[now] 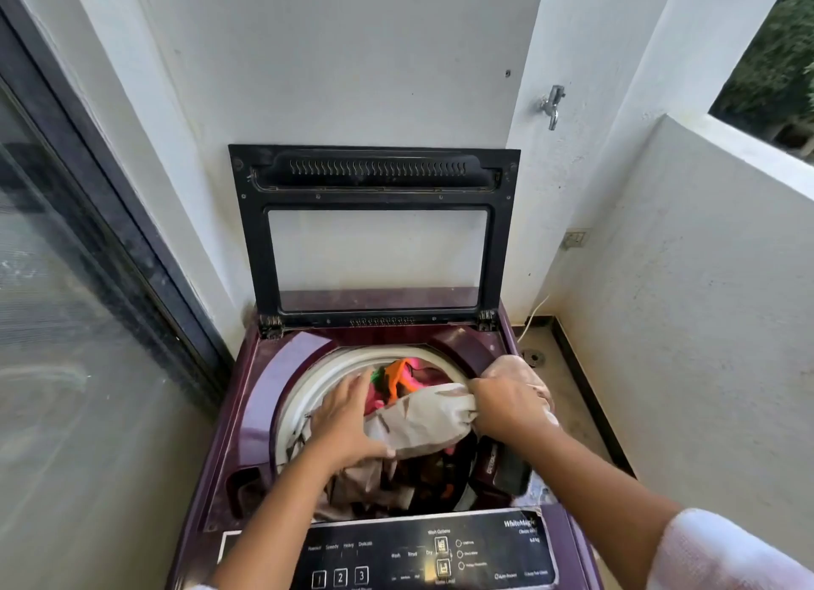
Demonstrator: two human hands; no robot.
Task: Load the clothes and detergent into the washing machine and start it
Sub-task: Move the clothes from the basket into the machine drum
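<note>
Washer body [458, 340] was glossy maroon; lid [255, 237] matt black plastic round a clear pane. Centre, beige garment [423, 417] was crumpled cloth. Control panel [396, 554] glossy black. Upper right, tap [553, 105] shiny metal; wall [352, 61] matt, rough.

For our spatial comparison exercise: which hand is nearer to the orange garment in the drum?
Left. The left hand reaches just left of the orange garment, fingertips close beside it; the right hand grips the beige garment farther off, toward the right edge of the drum.
</note>
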